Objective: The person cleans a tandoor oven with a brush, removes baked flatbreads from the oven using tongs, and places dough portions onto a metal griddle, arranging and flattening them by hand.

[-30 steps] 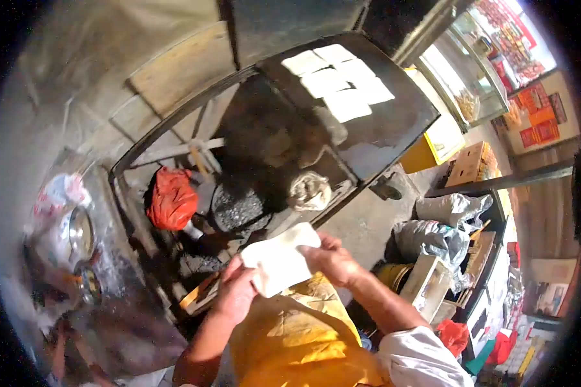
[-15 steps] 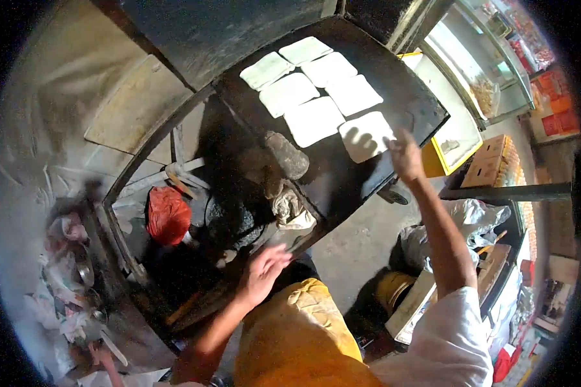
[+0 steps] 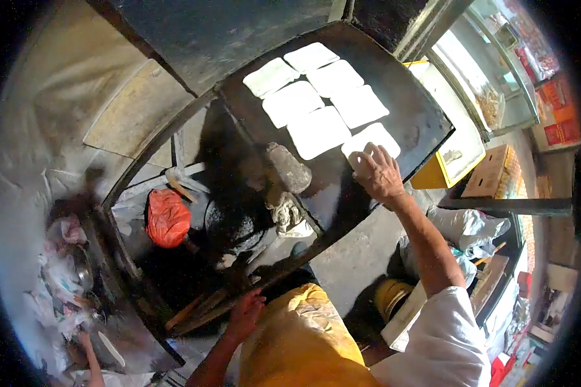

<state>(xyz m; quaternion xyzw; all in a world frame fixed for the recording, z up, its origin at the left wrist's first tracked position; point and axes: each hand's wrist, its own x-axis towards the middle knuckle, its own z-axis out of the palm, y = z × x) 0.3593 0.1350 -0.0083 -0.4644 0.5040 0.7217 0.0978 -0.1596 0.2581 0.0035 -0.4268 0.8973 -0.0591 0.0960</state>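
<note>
Touching the white sheet (image 3: 379, 136) closest to the near-right edge of the dark plate (image 3: 410, 119), the right hand (image 3: 377, 175) had bent, unclenched fingers; the sheet seemed light, limp and tearable, best held by opposite edges, and I couldn't tell the left hand's (image 3: 246, 314) grip

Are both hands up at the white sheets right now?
No, only the right hand is at a white sheet; the left hand is down beside the yellow garment.
</note>
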